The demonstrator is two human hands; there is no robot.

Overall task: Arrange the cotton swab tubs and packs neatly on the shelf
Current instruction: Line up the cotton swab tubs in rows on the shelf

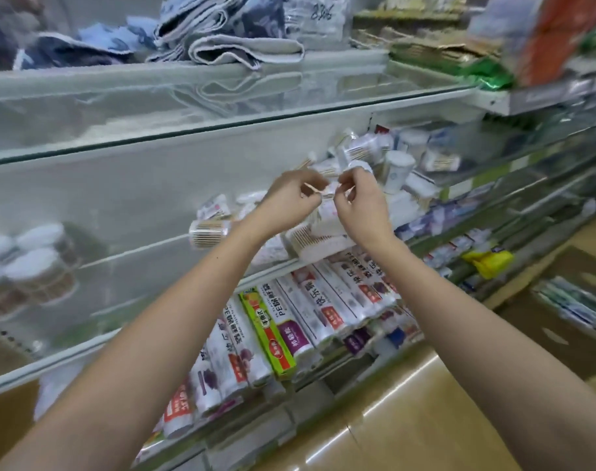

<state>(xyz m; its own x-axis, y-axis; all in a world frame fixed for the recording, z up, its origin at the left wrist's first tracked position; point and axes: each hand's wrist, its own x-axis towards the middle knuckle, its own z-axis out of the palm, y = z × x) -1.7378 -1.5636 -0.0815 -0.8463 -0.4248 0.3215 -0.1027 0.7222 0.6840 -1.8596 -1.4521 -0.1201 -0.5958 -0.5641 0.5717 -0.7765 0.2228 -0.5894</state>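
A thin swab pack (pixel 327 192) is being pinched between left hand (pixel 294 195) and right hand (pixel 359 198); loose swabs could be spilled.

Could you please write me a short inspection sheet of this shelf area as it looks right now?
Surface: glass shelf, partly bare at left.
Job's things: cotton swab packs heaped untidily; swab tubs grouped at left.
Clutter: folded towels on the shelf above.
Grippers: left hand and right hand pinch a small swab pack between them.
Cables: nothing seen.
Surroundings: boxed rolls below; tiled floor.
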